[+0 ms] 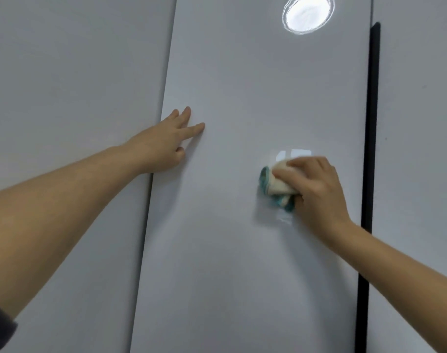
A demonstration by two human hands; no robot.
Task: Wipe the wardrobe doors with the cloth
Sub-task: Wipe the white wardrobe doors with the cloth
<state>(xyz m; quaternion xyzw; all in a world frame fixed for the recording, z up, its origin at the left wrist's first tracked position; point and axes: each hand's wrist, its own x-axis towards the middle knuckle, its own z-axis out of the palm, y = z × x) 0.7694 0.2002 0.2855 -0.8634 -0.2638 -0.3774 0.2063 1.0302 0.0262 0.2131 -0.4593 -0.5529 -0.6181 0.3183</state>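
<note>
A glossy pale grey wardrobe door [242, 250] fills the middle of the view. My right hand [316, 189] grips a bunched cream and teal cloth [274, 188] and presses it against the door's right half, near a long black vertical handle [371, 149]. My left hand [163, 146] lies flat with straight fingers on the same door's left edge, at about chest height and higher than the cloth.
Another grey door [64, 85] stands to the left and one more [416, 149] to the right of the black handle. A round ceiling light reflection [307, 14] shines on the middle door's top.
</note>
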